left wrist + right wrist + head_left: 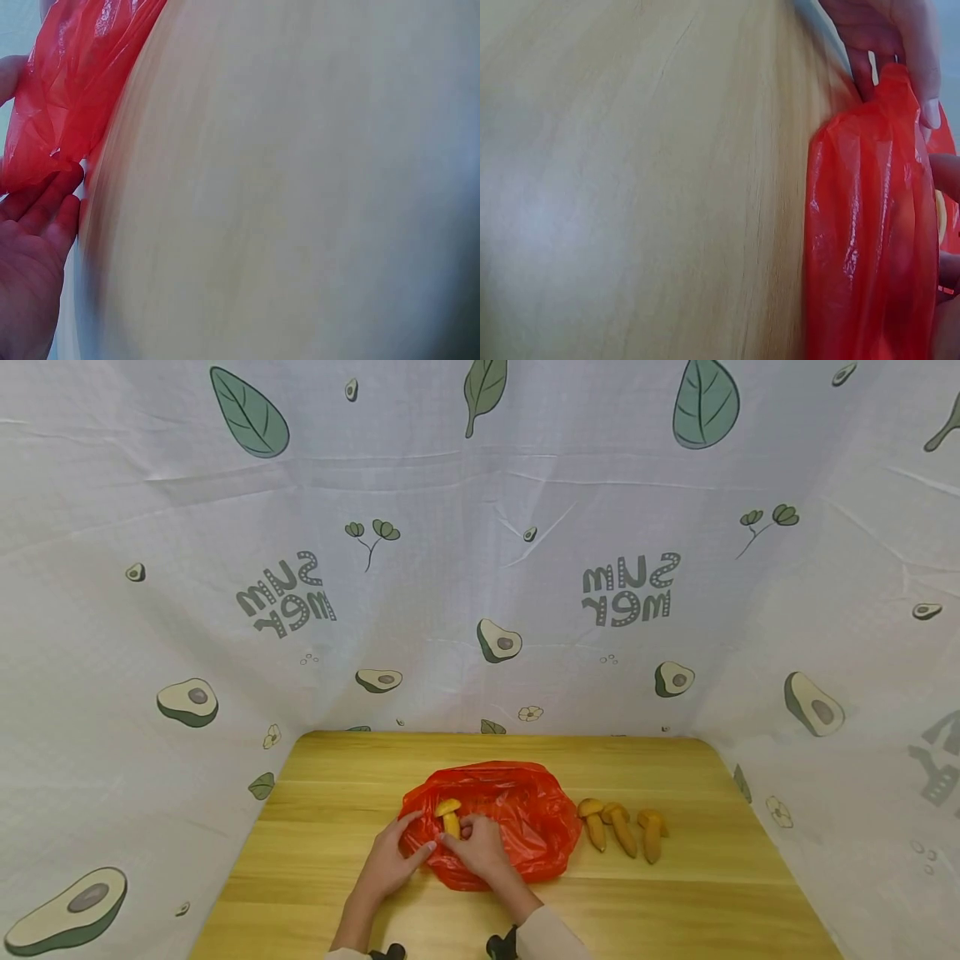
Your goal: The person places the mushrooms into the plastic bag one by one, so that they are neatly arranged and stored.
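Note:
A thin red plastic bag (536,827) lies spread on the wooden table, its mouth facing up. At its left edge my left hand (386,860) grips the film, thumb on the near side and fingers behind; the left wrist view shows those fingers (52,199) under the bag. My right hand (483,852) reaches over the bag's opening and pinches a yellow mushroom (448,810) by its stem, cap pointing away from me. The lower end of that stem is hidden by the fingers. In the right wrist view the bag's side (862,247) covers most of the mushroom.
Right of the bag, several similar yellow mushrooms (621,831) lie in a loose row. The wooden table (690,902) ends at a white patterned cloth (450,593) hanging behind and along both sides.

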The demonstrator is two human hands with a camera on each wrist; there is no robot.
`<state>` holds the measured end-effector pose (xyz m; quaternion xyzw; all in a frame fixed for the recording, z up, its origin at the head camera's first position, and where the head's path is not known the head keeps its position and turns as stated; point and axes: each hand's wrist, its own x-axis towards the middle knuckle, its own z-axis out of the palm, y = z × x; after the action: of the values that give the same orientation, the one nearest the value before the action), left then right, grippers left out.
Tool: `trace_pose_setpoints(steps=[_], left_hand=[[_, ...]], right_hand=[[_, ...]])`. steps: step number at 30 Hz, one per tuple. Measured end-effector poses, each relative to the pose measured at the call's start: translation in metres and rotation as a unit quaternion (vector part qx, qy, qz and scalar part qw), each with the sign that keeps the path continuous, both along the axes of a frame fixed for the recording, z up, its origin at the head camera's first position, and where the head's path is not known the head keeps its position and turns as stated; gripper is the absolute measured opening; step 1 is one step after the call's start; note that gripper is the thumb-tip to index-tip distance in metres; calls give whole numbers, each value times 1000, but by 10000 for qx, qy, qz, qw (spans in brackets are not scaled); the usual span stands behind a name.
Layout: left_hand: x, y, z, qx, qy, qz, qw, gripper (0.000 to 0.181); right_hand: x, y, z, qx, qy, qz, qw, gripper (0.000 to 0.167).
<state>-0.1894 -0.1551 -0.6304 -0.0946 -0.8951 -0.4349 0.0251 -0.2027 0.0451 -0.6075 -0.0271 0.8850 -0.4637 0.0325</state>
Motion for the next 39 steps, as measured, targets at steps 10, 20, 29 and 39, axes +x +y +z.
trace_pose_setpoints(steps=[10, 20, 29, 39], left_hand=[[-1, 1, 0, 36, 17, 7, 10000, 63], [-1, 0, -2, 70, -26, -21, 10000, 64], [-1, -2, 0, 111, -92, -10, 9999, 63], [0, -1, 1, 73, -38, -90, 9999, 63]], right_hand=[[0, 10, 6, -139, -212, 266, 9993, 46], [1, 29, 11, -528, 190, 548, 9969, 32], [0, 52, 23, -687, 832, 451, 9931, 33], [6, 86, 36, -577, 1182, 43, 9913, 25]])
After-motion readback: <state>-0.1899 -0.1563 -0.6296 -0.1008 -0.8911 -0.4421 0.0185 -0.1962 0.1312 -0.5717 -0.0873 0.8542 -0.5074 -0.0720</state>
